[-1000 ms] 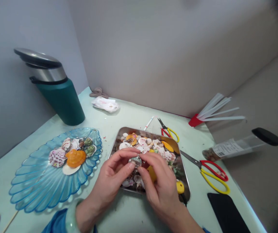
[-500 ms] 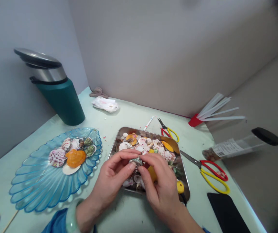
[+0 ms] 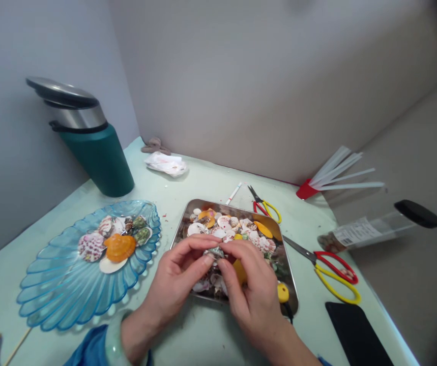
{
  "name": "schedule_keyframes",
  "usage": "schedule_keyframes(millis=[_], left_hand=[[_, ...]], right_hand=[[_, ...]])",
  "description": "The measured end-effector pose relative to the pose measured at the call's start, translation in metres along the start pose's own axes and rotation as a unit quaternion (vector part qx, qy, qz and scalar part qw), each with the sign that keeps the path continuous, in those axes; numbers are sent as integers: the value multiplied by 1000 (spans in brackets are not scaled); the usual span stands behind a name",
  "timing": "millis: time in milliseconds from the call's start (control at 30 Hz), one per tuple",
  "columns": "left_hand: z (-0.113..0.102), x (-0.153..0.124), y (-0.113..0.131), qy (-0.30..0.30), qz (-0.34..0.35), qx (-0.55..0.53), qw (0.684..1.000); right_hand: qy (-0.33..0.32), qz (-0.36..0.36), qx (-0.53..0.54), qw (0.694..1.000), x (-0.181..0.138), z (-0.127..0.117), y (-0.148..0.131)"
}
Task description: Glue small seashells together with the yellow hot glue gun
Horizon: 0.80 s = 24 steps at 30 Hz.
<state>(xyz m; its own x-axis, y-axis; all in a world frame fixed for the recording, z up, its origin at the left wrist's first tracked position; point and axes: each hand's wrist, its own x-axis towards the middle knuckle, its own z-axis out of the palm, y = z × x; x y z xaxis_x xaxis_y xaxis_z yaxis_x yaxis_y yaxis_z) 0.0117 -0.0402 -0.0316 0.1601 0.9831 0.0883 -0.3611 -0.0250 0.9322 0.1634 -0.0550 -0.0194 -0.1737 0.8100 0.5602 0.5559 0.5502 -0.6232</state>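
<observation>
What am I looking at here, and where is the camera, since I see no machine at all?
There is no machine. A person works with bare hands, and the one camera sits on their head, looking forward and down, so you see their own view. The left hand and right hand together pinch a small shell between the fingertips, over a metal tray heaped with mixed shells. To the left, a blue glass dish holds several larger shells, with a green flask behind it. To the right lie large scissors, small scissors, a clear tube with a black cap, and a flat black object.
</observation>
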Motion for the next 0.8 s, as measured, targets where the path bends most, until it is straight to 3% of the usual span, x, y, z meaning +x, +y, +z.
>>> schedule_keyframes(millis=[400,800], left_hand=[[0,-1,1,-27,-32,9,999],[1,0,1,-12,-40,5,999]], right_hand=[[8,16,10,1000,1,-1,0],[6,8,-1,1000,1,0,2]])
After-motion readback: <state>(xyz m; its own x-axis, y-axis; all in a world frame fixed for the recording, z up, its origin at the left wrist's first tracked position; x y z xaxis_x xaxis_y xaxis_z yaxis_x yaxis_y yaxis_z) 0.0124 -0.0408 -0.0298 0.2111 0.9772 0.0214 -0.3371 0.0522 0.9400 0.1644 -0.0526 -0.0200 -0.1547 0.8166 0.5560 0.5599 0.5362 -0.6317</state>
